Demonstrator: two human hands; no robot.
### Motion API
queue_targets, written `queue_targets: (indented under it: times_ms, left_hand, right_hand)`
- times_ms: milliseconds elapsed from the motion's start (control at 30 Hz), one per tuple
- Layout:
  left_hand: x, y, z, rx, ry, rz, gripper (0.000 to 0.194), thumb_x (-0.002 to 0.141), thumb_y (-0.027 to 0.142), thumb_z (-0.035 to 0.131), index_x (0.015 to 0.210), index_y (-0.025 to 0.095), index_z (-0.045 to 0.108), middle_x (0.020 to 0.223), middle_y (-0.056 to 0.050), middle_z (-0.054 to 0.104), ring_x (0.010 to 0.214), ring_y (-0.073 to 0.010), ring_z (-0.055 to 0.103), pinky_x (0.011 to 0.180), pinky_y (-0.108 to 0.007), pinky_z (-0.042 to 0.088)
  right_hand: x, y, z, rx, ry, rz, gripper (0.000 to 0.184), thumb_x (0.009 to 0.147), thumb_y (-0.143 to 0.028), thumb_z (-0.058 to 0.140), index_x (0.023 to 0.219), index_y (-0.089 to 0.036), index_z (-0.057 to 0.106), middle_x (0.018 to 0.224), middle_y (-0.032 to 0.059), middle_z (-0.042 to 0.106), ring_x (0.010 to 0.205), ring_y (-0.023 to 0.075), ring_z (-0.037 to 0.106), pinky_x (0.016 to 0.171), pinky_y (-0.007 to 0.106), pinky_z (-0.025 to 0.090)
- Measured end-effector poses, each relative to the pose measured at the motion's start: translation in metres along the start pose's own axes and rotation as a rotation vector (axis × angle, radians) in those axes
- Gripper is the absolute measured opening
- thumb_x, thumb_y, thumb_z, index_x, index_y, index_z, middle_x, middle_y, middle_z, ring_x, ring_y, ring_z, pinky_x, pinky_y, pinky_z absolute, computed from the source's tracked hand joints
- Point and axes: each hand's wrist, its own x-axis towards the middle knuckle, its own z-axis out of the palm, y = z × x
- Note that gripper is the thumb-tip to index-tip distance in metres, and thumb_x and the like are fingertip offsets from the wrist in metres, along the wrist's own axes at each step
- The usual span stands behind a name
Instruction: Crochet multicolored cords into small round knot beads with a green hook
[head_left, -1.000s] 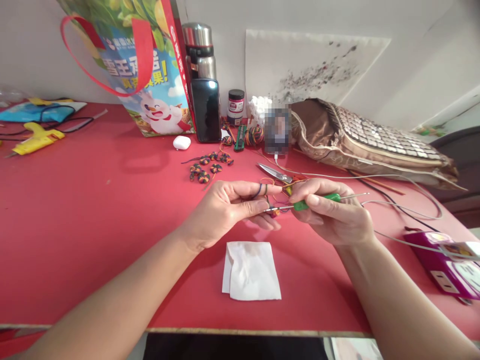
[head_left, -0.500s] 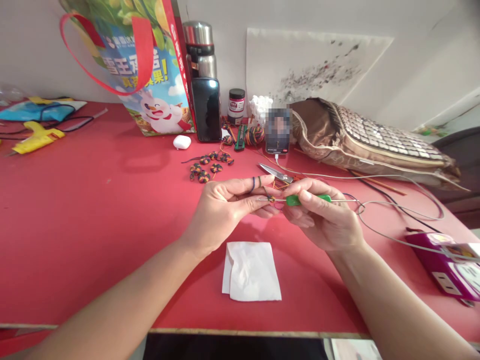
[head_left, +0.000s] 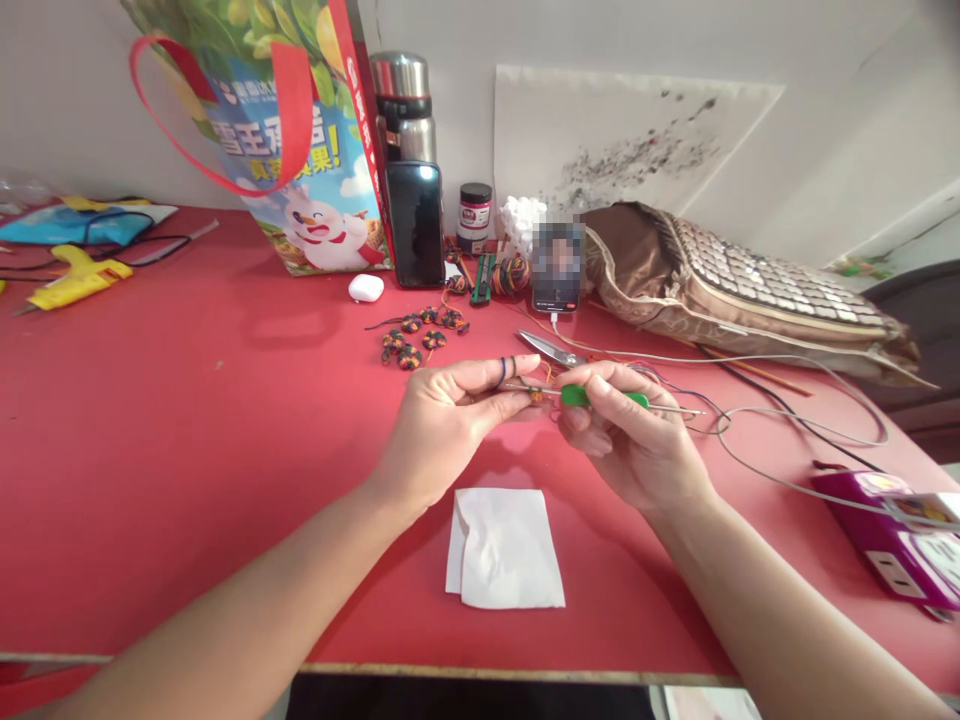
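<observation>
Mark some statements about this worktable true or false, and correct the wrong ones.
1. The right grip holds a green-handled tool. True.
2. The left grip holds the scissors. False: the left grip has yarn looped round a finger; the scissors lie beyond.
3. The dark-screened phone stands before a metal flask. True.
4. The glue gun lies at the picture's right. False: the yellow glue gun lies left.
5. Folded white paper lies on the red table. True.

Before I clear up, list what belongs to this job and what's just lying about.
Job: green-handled tool (right hand), yarn piece (left hand); probably scissors, yarn ball, yarn clusters.
Lying about, seemingly: glue gun, folded tissue, shopping bag.
</observation>
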Motion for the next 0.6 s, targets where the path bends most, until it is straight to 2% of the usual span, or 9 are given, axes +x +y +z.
queue_targets:
  times_ms: [133,333,467,600]
  left_hand:
    - [0.0,0.0,-0.002,0.027,0.031,-0.006,0.035,0.073,0.029,0.101,0.106,0.023,0.09,0.093,-0.003,0.088,0.097,-0.0272,0.086,0.107,-0.048,0.067]
    - [0.004,-0.005,0.001,-0.045,0.085,-0.018,0.037,0.071,0.019,0.1,0.106,0.021,0.089,0.083,0.001,0.084,0.086,-0.0223,0.086,0.1,-0.043,0.07]
    - [0.003,-0.006,0.003,-0.093,0.114,-0.017,0.031,0.074,0.018,0.098,0.103,0.021,0.088,0.08,0.003,0.082,0.082,-0.0182,0.085,0.095,-0.037,0.071]
    - [0.001,-0.005,0.003,-0.05,0.109,0.02,0.04,0.075,0.025,0.099,0.113,0.024,0.088,0.081,0.004,0.082,0.082,-0.0173,0.083,0.096,-0.037,0.07]
  right_hand:
    - [0.001,0.002,0.001,0.015,0.001,-0.01,0.026,0.079,-0.044,0.095,0.088,-0.022,0.086,0.062,-0.001,0.063,0.049,0.0082,0.035,0.047,0.026,0.029]
    - [-0.001,0.006,0.007,0.097,0.01,-0.014,0.022,0.084,-0.041,0.091,0.09,-0.021,0.087,0.064,-0.0019,0.061,0.049,0.007,0.03,0.047,0.027,0.03]
    - [-0.003,0.007,0.012,0.112,0.027,-0.037,0.018,0.086,-0.039,0.089,0.092,-0.023,0.087,0.066,-0.0021,0.061,0.049,0.0076,0.033,0.048,0.026,0.035]
    - [-0.005,0.008,0.013,0.038,0.051,-0.067,0.02,0.088,-0.042,0.087,0.096,-0.024,0.085,0.068,-0.001,0.064,0.05,0.0091,0.04,0.049,0.028,0.04]
